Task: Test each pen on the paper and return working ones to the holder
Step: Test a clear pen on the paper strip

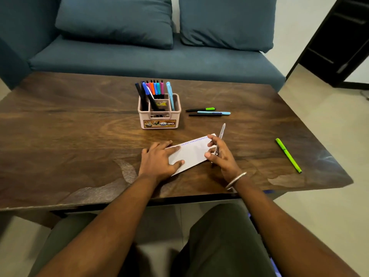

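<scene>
Beyond both your hands runs the blue sofa (139, 56), soft fabric with two plump cushions. Under your hands spreads the wooden table (69, 126), dark brown with swirling grain and worn pale patches along the near edge.

Your left hand (159, 158) lies flat, fingers straight and spread, pressing the near-left end of the paper (192, 151). The paper is a white, oblong sheet set at a slant between your hands, with a line of small blue marks along its far edge.

Your right hand (220, 154) sits at the paper's right end, fingers curled around the clear pen (221, 134). It is a slim, see-through plastic barrel that stands nearly upright and rises past your fingertips; its tip is hidden behind your hand. A thin metal bangle (235, 179) rings that wrist.

Straight beyond your left hand, well apart from it, stands the holder (159, 120), a pale pink boxy plastic caddy with compartments and a printed label on its front. Capped pens of several colours stand upright or lean inside it.

Beyond your right hand, just right of the holder, three pens (208, 112) lie side by side: one black with a green cap, one light blue, one black.

Well out to the right of your right hand lies a green pen (288, 155), slender and matte, at a slant near the table's edge.
</scene>
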